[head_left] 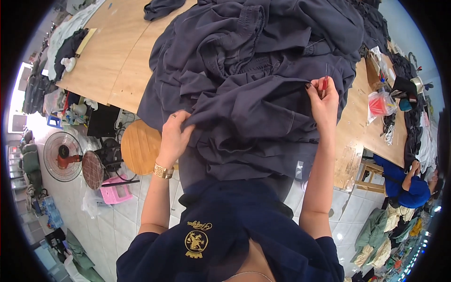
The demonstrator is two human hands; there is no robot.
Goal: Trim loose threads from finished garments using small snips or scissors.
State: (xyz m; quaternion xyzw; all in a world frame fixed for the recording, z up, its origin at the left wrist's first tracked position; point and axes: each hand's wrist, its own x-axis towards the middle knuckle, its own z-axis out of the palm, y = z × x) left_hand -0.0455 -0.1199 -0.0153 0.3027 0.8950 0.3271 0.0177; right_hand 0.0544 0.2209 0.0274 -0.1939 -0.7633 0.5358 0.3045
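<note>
A heap of dark grey-blue garments [253, 70] covers the wooden table [117, 61] in front of me. My left hand [174, 136] pinches a fold of the nearest garment at its lower left edge; a gold watch is on that wrist. My right hand [324, 101] grips the same garment's upper right edge and also holds a small red-handled tool [325, 81] pointing up. The cloth is stretched between both hands.
A round wooden stool [140, 146] stands at my left, with a floor fan [63, 156] and a pink basket [115, 190] beyond it. To the right, a person in blue [406, 185] sits by a cluttered wooden table [394, 145] with a red plastic bag [379, 104].
</note>
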